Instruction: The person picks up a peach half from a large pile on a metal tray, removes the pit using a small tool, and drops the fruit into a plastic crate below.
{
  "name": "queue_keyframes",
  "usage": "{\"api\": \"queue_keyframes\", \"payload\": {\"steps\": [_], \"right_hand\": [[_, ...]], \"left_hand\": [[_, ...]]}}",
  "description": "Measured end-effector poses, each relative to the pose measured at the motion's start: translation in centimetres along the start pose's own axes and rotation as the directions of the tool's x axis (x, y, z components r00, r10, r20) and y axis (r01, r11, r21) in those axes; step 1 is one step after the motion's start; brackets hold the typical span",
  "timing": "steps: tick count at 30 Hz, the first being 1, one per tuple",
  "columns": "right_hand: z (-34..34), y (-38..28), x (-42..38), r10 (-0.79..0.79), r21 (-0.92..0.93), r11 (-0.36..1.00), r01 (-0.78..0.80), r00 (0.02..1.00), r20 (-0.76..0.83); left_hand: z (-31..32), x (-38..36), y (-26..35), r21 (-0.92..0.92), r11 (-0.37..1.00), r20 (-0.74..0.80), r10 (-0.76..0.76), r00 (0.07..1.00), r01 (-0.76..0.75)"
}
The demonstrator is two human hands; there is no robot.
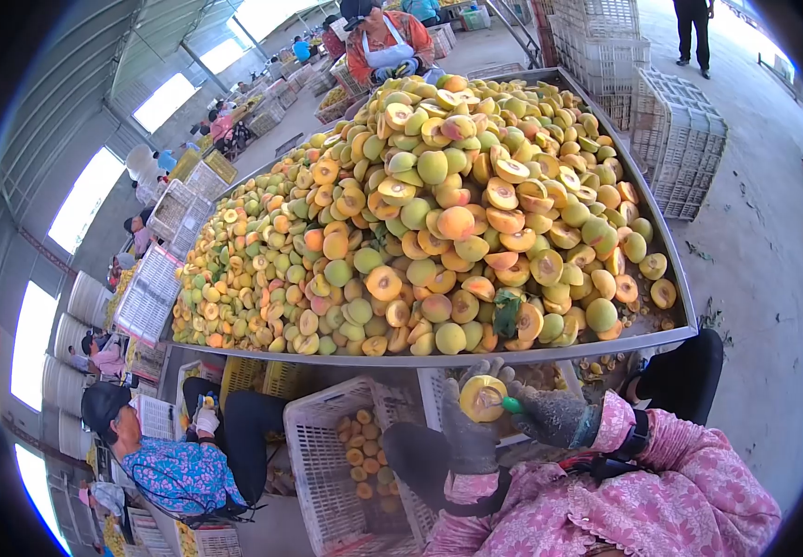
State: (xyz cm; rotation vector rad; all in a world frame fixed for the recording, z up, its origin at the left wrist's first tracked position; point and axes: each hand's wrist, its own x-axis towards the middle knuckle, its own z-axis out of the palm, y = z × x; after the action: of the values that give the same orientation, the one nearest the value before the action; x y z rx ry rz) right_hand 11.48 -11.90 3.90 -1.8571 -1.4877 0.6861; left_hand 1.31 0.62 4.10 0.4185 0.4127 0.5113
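Yellow peach half (pixel 482 398) with a green-handled tool (pixel 512 406), gripped by grey gloved hands. Pink floral sleeves (pixel 689 483) near right; yellow, orange and green halved peaches (pixel 438 204) piled on the grey tabletop (pixel 420 358).

A big shed with a grey concrete floor (pixel 772 260), bright windows (pixel 86 195) along the wall at nine o'clock, a corrugated roof (pixel 151 37) at eleven, and stacked white plastic crates (pixel 680 139) at one o'clock beside the metal tabletop (pixel 513 356).
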Motion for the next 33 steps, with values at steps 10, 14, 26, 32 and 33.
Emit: {"api": "queue_keyframes", "payload": {"steps": [10,14,26,32,33], "right_hand": [[5.2,6.8,0.7,-0.213,0.058,0.976,0.210,0.976,0.055],[2.3,3.9,-0.1,-0.230,-0.059,0.970,0.236,0.969,0.088],[5.3,5.0,0.6,-0.276,0.205,0.940,0.272,0.961,-0.009],[2.5,2.1,0.3,0.140,-0.148,0.984,-0.094,0.930,0.340],[1.7,1.4,0.2,0.238,-0.182,0.966,-0.182,0.904,0.356]], "left_hand": [[0.4,-0.3,-1.4,0.011,0.997,-0.083,0.083,0.993,-0.083],[0.2,-0.4,-1.5,0.171,0.980,-0.086,0.120,0.989,-0.104],[-1.6,0.1,-1.9,0.252,0.968,-0.117,0.018,0.993,0.012],[-3.1,0.4,-1.9,0.326,0.942,-0.037,-0.074,0.997,0.082],[-3.1,0.4,-1.9,0.306,0.946,-0.041,-0.100,0.994,0.107]]}}
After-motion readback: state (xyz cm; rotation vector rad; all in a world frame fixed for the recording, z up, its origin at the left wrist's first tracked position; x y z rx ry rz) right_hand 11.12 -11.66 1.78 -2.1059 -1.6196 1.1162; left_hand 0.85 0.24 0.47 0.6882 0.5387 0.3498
